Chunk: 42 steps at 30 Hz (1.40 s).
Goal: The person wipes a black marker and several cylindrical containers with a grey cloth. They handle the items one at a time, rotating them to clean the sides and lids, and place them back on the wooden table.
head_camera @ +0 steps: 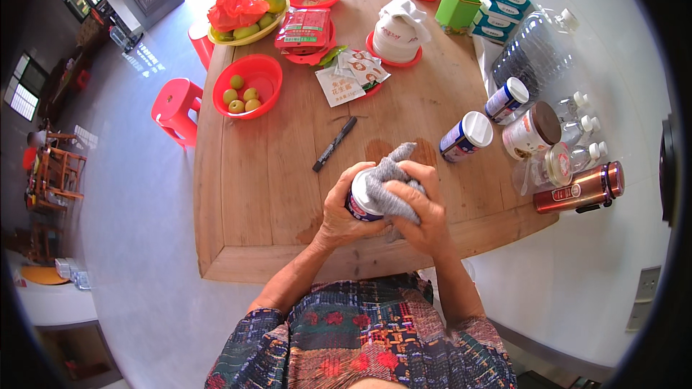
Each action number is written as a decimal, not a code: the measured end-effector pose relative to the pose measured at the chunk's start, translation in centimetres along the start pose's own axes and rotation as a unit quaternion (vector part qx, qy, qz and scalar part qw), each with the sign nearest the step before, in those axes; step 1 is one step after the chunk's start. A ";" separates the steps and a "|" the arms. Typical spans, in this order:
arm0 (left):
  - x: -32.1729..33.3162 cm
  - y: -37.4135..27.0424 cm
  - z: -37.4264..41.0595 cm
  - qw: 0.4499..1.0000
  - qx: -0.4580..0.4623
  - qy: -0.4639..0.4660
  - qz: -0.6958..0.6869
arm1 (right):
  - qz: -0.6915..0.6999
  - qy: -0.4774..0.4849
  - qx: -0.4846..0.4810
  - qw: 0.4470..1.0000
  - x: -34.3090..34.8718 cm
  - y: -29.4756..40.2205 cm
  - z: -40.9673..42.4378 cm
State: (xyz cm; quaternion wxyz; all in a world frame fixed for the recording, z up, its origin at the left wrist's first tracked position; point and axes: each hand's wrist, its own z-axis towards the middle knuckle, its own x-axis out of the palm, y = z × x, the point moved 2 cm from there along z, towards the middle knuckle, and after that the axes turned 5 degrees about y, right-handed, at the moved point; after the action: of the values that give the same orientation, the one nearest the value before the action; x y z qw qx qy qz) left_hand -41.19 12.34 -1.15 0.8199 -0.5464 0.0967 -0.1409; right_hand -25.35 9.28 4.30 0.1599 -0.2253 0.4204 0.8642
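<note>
My left hand point(343, 210) is wrapped around a dark blue canister with a white lid point(361, 194), over the near part of the wooden table point(259, 173). A bunched grey cloth point(392, 189) is gripped in my right hand point(424, 208) and lies against the lid and side of that canister. The canister's lower part is mostly hidden by my fingers. Beyond my hands a black marker pen point(335, 144) lies on the wood. To the right stand two similar canisters with white lids point(466, 136) point(506, 100). Damp-looking dark patches show on the wood by the cloth.
At the right edge are a brown-lidded jar point(532, 131), a glass jar point(549, 167), a copper-coloured flask point(578, 188) and clear bottles. Farther back stand a red bowl of green fruit point(247, 86), sachets point(351, 75), a white stack under a cloth point(397, 38) and a green tin point(458, 9).
</note>
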 end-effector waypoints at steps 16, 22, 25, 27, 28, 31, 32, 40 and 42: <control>1.0 1.7 -1.3 0.998 -0.022 0.040 0.033 | -0.080 0.148 -0.051 0.984 0.0 -0.1 2.3; 1.3 2.3 -1.2 0.998 0.030 0.048 0.027 | -0.017 0.133 0.038 0.990 -1.9 -2.8 0.0; 1.1 2.3 -1.0 0.998 0.017 0.062 0.027 | -0.002 0.112 0.046 0.993 -2.6 -3.4 -0.8; 1.0 2.4 -1.1 0.998 0.008 0.064 0.023 | -0.028 0.100 0.021 0.994 -2.7 -2.9 -1.3; 0.9 2.3 -1.0 0.998 0.006 0.063 0.026 | -0.037 0.097 0.007 0.995 -2.6 -2.4 -1.5; 0.7 2.2 -1.1 0.998 -0.001 0.062 0.022 | -0.071 0.098 -0.031 0.992 -2.1 -1.2 -1.5; 0.8 2.3 -1.1 0.998 -0.003 0.059 0.020 | -0.083 0.102 -0.046 0.990 -1.9 -0.7 -1.1; 0.7 2.5 -1.4 0.997 0.007 0.065 -0.041 | -0.137 0.117 -0.134 0.975 0.4 1.3 -0.1; 0.8 2.5 -1.5 0.997 -0.017 0.062 -0.032 | -0.121 0.104 -0.123 0.979 -0.6 0.6 -0.6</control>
State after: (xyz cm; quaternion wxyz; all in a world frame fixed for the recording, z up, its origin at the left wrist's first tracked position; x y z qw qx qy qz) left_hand -40.64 11.66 -4.01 0.7982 -0.5529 0.1323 -0.1993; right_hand -24.99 8.41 4.66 0.1897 -0.3811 0.2944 0.8556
